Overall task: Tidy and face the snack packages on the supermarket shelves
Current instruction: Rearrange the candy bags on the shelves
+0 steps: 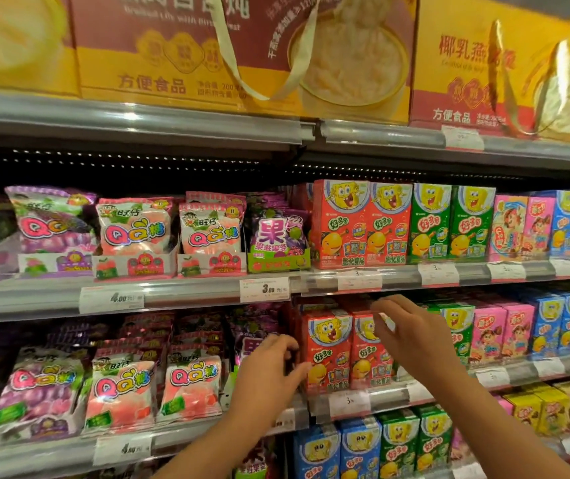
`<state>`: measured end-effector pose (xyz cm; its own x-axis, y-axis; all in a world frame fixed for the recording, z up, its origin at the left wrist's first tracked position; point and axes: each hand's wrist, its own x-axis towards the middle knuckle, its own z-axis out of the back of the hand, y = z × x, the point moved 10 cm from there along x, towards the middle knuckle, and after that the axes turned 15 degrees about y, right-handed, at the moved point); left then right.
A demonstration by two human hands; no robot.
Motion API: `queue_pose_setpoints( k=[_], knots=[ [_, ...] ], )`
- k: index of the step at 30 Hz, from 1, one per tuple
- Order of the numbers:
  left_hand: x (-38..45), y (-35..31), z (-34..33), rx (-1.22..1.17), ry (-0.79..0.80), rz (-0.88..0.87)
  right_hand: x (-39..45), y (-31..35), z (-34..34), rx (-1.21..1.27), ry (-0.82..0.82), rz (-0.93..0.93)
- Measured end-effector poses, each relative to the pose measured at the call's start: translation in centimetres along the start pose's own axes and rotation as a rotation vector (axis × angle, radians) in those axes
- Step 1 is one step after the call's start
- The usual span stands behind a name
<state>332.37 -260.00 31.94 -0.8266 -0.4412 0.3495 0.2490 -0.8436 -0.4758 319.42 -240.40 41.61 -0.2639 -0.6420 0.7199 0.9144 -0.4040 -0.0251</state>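
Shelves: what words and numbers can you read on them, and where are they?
"4.00" on the price tag under the pink QQ candy bags.
"3.90" on the price tag under the purple candy bag.
"QQ" on those pink bags.
"方便食品" on the yellow box on the top shelf.
"好多鱼" on the red boxes.
"4.00" on the lower price tag.
The tags under the boxes are blurred.

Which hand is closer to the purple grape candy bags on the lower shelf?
Left. The left hand sits directly beside the purple grape candy bags, just right of them; the right hand is farther right, over the red boxes.
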Motion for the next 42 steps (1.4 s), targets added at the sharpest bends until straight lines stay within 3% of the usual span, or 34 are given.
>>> queue_pose_setpoints(
  k=[5,10,16,22,30,42],
  knots=[
    [-4.9,-4.0,9.5,0.301,-0.332,-0.35,3.4,7.3,5.5,0.032,-0.121,0.188],
    [-7.4,-3.6,17.4,0.521,-0.578,-0.378,8.6,14.3,7.0,0.133,-0.089,0.281],
    [-5.8,-0.8,19.2,0.67,-0.454,-0.183,16.7,19.5,4.2,0.167,0.112,0.256],
    [-4.7,-0.2,18.8,0.681,-0.396,-0.144,21.3,21.6,-1.6,0.026,0.449,0.222],
    [-4.6,-0.1,19.2,0.629,-0.421,-0.198,25.3,21.5,-0.5,0.096,0.315,0.157],
    [-4.5,0.4,19.0,0.6,-0.406,-0.234,25.9,23.0,-2.7,0.112,0.425,0.231]
  ],
)
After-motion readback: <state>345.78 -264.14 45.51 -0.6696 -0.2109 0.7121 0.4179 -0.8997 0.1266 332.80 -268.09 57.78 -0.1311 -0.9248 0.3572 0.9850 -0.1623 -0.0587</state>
